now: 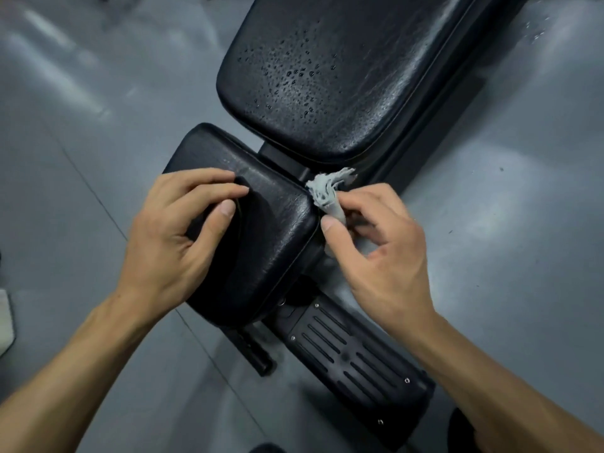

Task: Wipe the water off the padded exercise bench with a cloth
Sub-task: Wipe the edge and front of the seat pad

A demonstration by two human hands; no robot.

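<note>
The black padded bench has a small seat pad (277, 220) near me and a long back pad (330, 80) beyond it. Water droplets (294, 76) bead on the left half of the back pad. A crumpled grey cloth (328, 191) sits at the right edge of the seat pad, by the gap between the pads. My right hand (379, 243) pinches it between thumb and fingers. My left hand (176, 230) lies on the left side of the seat pad, fingers and thumb curled round its raised edge.
The bench's black slotted foot plate (353, 354) and frame bar (255, 354) stick out below the seat pad toward me. A glossy grey floor (98, 125) surrounds the bench. A pale object (5, 322) shows at the left edge.
</note>
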